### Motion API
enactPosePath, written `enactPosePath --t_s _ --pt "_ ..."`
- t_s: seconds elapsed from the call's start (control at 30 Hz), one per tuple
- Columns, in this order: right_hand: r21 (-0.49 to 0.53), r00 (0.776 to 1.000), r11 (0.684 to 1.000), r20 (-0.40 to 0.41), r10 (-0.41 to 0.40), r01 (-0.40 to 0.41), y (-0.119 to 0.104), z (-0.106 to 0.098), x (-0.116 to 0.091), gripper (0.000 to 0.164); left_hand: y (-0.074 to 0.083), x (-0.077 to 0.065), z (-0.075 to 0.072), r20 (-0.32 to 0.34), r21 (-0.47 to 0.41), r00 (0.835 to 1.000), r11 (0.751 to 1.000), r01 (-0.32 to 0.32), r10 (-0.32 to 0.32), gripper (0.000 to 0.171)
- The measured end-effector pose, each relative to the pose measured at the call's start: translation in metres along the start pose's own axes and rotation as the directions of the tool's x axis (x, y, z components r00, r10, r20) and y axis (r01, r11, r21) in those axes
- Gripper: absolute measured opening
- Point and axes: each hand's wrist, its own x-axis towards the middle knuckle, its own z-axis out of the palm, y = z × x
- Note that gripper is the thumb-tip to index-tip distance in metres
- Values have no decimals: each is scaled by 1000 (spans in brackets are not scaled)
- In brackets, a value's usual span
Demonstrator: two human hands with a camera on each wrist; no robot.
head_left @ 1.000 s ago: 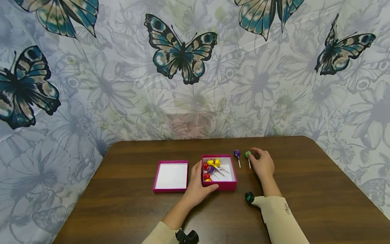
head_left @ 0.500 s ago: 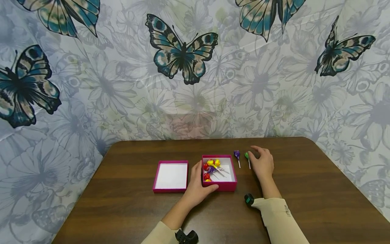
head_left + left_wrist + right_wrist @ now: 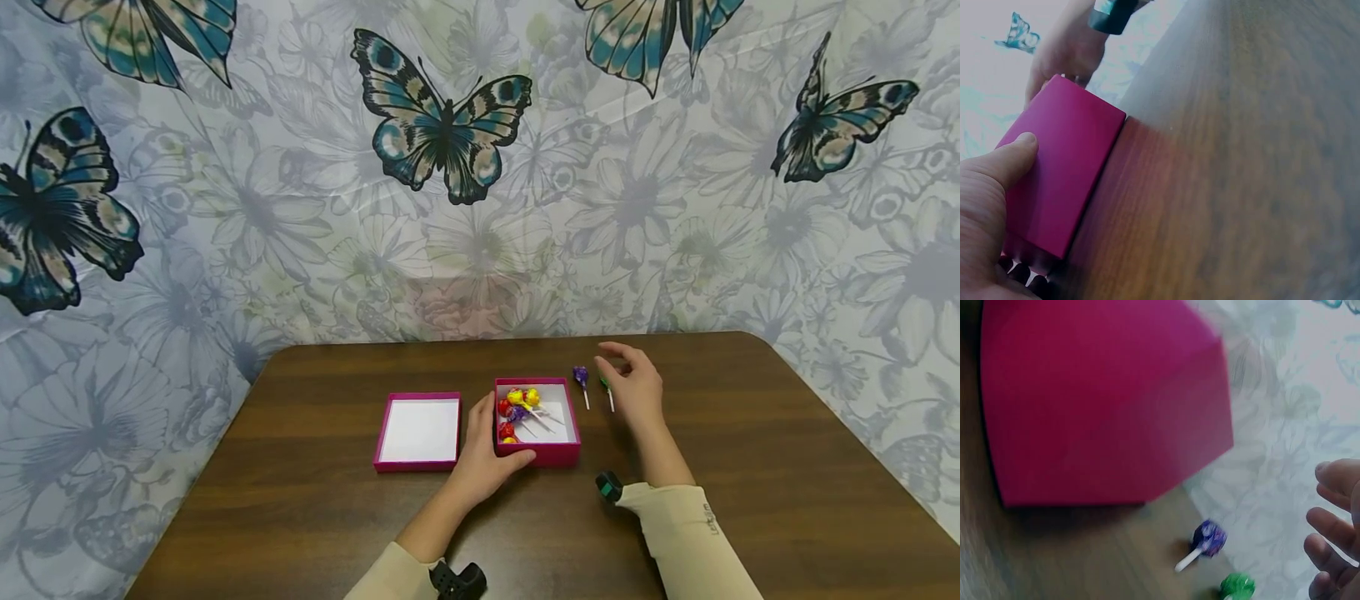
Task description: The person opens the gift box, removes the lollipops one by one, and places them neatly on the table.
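Note:
My left hand (image 3: 478, 450) grips the near left corner of an open pink box (image 3: 555, 455), its thumb on the front wall and its fingers along the left side. Inside lie several wrapped lollipops (image 3: 516, 412), yellow, red and purple, with white sticks. To the box's right, a purple lollipop (image 3: 581, 376) and a green lollipop (image 3: 1237, 585) rest on the table. My right hand (image 3: 633, 387) is over the green one, partly hiding its head in the head view. In the right wrist view its fingers (image 3: 1332, 528) are spread apart and hold nothing.
The box's lid (image 3: 417, 427) lies with its white inside up, left of the box. All this is on a brown wooden table (image 3: 300, 500). Behind it hangs a cloth (image 3: 480, 267) printed with butterflies and flowers.
My right hand has shifted up and left from beside the green lollipop, towards the purple one. The left hand keeps its hold on the box, and the lollipops lie as before.

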Motion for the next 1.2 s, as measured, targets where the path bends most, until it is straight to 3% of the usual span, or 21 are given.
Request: enactPosePath --t_s 0.2,0.37,0.53,0.73,1.0,1.2 --pt "35 991 998 121 -61 57 -15 0 -4 28 0 0 0 -11 16 1000 1000 -25 25 108" --pt "65 963 989 227 -146 135 -27 4 -9 24 0 1 0 -7 12 1000 1000 -22 22 108" --pt "127 897 961 347 -275 246 -40 9 -18 22 1 1 1 0 1 1000 1000 -22 22 107" --pt "165 813 935 462 -354 314 -50 19 -26 17 0 0 0 -7 0 999 999 -32 32 106" --pt "108 709 914 598 -374 390 -44 38 -34 13 -1 -1 -1 16 -6 999 999 -34 34 105" --pt "52 660 890 651 -375 453 -46 42 -37 9 0 -1 -2 24 -8 999 1000 -30 30 105"
